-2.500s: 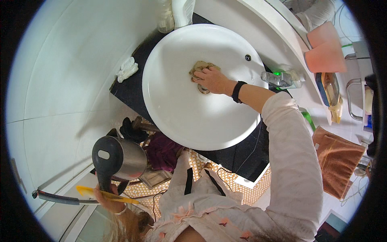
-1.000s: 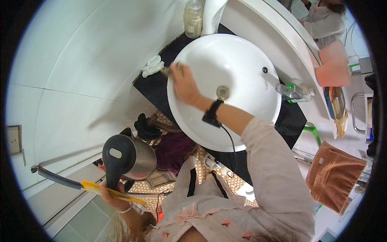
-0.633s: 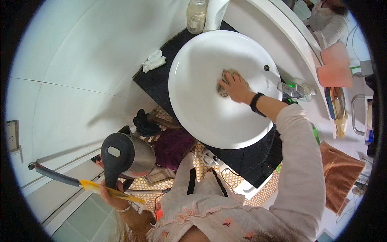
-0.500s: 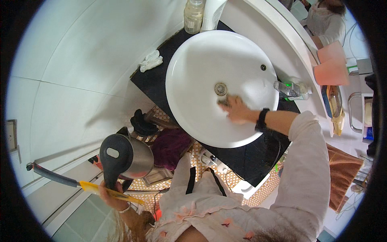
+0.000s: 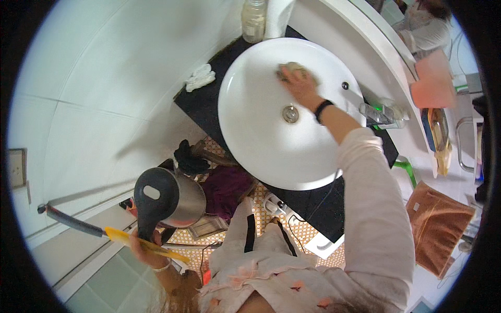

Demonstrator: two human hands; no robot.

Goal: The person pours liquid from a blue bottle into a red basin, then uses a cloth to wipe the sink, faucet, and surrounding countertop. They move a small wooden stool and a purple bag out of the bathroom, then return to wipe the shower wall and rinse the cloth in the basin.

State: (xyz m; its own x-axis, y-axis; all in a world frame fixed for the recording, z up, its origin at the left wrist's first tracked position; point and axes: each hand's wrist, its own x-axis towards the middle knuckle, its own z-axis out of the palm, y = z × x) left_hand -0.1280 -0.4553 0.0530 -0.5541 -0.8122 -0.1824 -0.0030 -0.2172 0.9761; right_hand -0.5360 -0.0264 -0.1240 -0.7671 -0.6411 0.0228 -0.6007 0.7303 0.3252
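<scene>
My left hand [image 5: 148,251] grips the black handle of an electric kettle [image 5: 189,201], its steel body and black lid held off to the left of the sink. A long yellow strip with a grey rod-like grip [image 5: 78,221] crosses the same hand; whether the fingers hold it too is hard to see. Inside the round white sink [image 5: 261,151], my right hand [image 5: 301,86] presses a greenish-beige scrubbing pad [image 5: 293,68] against the far part of the bowl. Fingers cover most of the pad. The metal drain [image 5: 290,114] lies nearer to me.
The sink sits on a black countertop [image 5: 201,112] bearing a crumpled white cloth [image 5: 200,78], a jar [image 5: 253,23] and a clear bottle [image 5: 378,113]. A curved shelf holds pink cups [image 5: 434,88]. A brown towel [image 5: 436,224] hangs at right; purple cloth [image 5: 227,192] lies below, left.
My right hand has moved with the pad from beside the drain to the far part of the bowl. My left hand still holds the kettle in about the same place.
</scene>
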